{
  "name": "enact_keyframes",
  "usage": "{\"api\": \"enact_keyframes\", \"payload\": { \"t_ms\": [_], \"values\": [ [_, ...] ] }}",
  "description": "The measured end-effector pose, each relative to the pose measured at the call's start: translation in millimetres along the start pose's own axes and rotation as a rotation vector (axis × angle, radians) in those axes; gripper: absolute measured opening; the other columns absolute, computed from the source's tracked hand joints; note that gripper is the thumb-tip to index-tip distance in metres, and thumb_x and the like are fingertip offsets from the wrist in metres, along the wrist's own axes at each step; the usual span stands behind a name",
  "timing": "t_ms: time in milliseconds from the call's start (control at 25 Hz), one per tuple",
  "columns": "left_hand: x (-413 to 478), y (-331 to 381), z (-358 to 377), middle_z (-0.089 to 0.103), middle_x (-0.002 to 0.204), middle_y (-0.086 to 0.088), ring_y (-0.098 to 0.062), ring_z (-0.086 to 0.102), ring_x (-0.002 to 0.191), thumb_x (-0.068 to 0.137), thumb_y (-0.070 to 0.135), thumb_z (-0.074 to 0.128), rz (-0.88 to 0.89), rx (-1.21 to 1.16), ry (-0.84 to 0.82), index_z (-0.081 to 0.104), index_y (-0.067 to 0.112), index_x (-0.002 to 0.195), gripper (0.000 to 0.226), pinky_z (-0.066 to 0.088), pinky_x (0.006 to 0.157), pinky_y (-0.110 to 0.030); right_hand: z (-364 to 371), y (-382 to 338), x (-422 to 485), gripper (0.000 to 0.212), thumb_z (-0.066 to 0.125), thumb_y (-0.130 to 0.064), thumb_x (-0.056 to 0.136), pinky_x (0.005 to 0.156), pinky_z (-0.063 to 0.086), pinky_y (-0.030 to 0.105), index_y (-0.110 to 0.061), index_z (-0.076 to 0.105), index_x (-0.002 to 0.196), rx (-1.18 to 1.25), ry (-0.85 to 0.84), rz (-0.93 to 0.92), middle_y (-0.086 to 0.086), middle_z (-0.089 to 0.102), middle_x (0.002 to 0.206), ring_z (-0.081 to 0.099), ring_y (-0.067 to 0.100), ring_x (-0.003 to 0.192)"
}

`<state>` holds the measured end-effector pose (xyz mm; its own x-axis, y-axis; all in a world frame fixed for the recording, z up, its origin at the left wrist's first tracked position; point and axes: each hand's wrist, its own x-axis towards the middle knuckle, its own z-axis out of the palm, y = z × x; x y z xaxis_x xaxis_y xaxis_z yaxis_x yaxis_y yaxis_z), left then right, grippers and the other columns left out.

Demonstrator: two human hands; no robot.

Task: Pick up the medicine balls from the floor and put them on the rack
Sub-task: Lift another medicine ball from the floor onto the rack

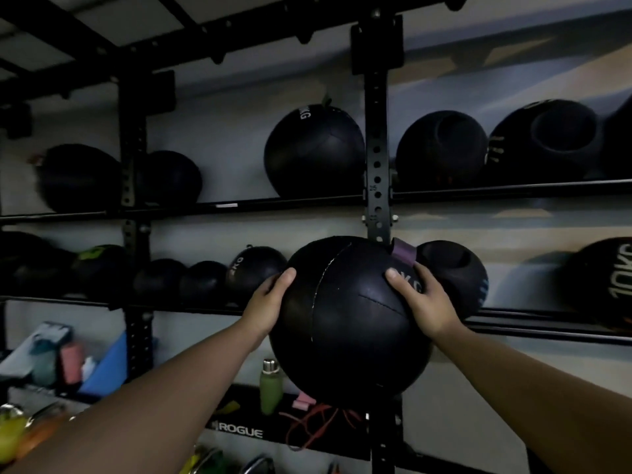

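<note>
A large black medicine ball (345,323) with stitched seams and a purple loop on top is held up in front of the black rack's middle shelf rail (191,307). My left hand (268,302) presses on its left side. My right hand (424,302) presses on its upper right, over white weight lettering. The ball covers part of the rack's upright post (376,138). Several other black balls sit on the shelves, among them a big one (314,152) on the upper shelf and a handled one (458,271) right behind my right hand.
A green bottle (271,384), a pink item and red cords lie on a lower shelf marked ROGUE (239,431). Boxes and a blue panel (109,367) stand at the lower left. A 10 kg ball (605,278) sits at the far right.
</note>
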<state>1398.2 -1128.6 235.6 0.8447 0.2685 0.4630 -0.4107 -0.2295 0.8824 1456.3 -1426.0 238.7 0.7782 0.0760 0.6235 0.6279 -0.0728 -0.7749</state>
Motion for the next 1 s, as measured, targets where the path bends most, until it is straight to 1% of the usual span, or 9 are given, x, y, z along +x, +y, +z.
{"api": "enact_keyframes", "payload": {
  "t_ms": [200,360,440,520,600,680,800,920,1000],
  "values": [
    [-19.9,21.2,-24.4,0.077,0.127,0.0,-0.02,0.071,0.119,0.062,0.089,0.065,-0.01,0.016,0.09,0.071,0.026,0.135,0.096,0.051,0.113,-0.047,17.5,-20.9,-5.0,0.104,0.072,-0.09,0.057,0.108,0.047,0.041,-0.035,0.054,0.143,0.066,-0.069,-0.032,-0.002,0.06,0.141,0.062,0.014,0.118],
    [-36.1,44.8,-45.6,0.079,0.123,0.001,-0.018,0.073,0.118,0.055,0.098,0.067,0.023,0.06,0.148,0.074,0.027,0.13,0.104,0.051,0.113,-0.046,31.6,-43.4,-7.4,0.115,0.072,-0.089,0.06,0.114,0.044,0.047,-0.028,0.048,0.155,0.102,-0.114,-0.042,0.001,0.055,0.15,0.056,0.022,0.132],
    [-44.0,58.6,-58.0,0.079,0.123,0.0,-0.019,0.073,0.118,0.052,0.1,0.067,0.03,0.073,0.169,0.075,0.026,0.13,0.108,0.05,0.113,-0.046,39.0,-61.6,-12.3,0.091,0.072,-0.092,0.055,0.102,0.052,0.033,-0.049,0.062,0.135,0.136,-0.14,-0.068,-0.012,0.068,0.132,0.065,0.01,0.121],
    [-49.7,72.4,-69.0,0.079,0.123,-0.001,-0.02,0.073,0.118,0.057,0.096,0.066,0.014,0.078,0.181,0.074,0.025,0.131,0.103,0.051,0.112,-0.045,46.4,-76.9,-10.3,0.057,0.072,-0.094,0.051,0.077,0.05,0.007,-0.068,0.067,0.101,0.161,-0.147,-0.085,-0.035,0.072,0.102,0.067,-0.014,0.097],
    [-52.6,82.0,-82.6,0.08,0.121,-0.001,-0.021,0.073,0.117,0.061,0.093,0.063,0.0,0.073,0.202,0.074,0.025,0.13,0.098,0.054,0.106,-0.042,58.7,-92.7,-4.7,0.05,0.073,-0.091,0.056,0.069,0.046,0.001,-0.064,0.067,0.098,0.173,-0.141,-0.119,-0.042,0.069,0.094,0.065,-0.019,0.089],
    [-48.3,88.8,-98.1,0.081,0.116,-0.001,-0.021,0.075,0.113,0.064,0.089,0.062,0.025,0.054,0.211,0.077,0.024,0.126,0.091,0.056,0.1,-0.039,74.9,-105.1,2.6,0.06,0.074,-0.089,0.058,0.078,0.049,0.009,-0.057,0.067,0.108,0.172,-0.133,-0.139,-0.033,0.073,0.102,0.067,-0.013,0.094],
    [-29.7,93.9,-130.1,0.083,0.112,0.002,-0.015,0.077,0.108,0.063,0.085,0.064,0.095,0.03,0.224,0.079,0.026,0.12,0.083,0.055,0.1,-0.035,107.2,-115.2,19.6,0.08,0.077,-0.084,0.058,0.095,0.053,0.027,-0.043,0.065,0.125,0.189,-0.156,-0.152,-0.019,0.074,0.115,0.069,0.005,0.108],
    [0.6,94.6,-172.4,0.081,0.118,0.003,-0.016,0.074,0.115,0.061,0.086,0.068,0.131,0.005,0.222,0.076,0.027,0.126,0.089,0.052,0.106,-0.035,150.0,-127.2,40.9,0.112,0.074,-0.084,0.056,0.109,0.049,0.039,-0.025,0.053,0.149,0.141,-0.145,-0.175,-0.003,0.065,0.137,0.064,0.016,0.122],
    [29.5,97.2,-206.6,0.079,0.123,0.002,-0.017,0.073,0.118,0.06,0.085,0.07,0.169,-0.011,0.214,0.074,0.025,0.129,0.091,0.051,0.111,-0.039,185.7,-137.9,57.7,0.116,0.073,-0.084,0.056,0.112,0.047,0.043,-0.022,0.051,0.152,0.12,-0.103,-0.2,0.002,0.061,0.142,0.061,0.02,0.126]
  ]
}}
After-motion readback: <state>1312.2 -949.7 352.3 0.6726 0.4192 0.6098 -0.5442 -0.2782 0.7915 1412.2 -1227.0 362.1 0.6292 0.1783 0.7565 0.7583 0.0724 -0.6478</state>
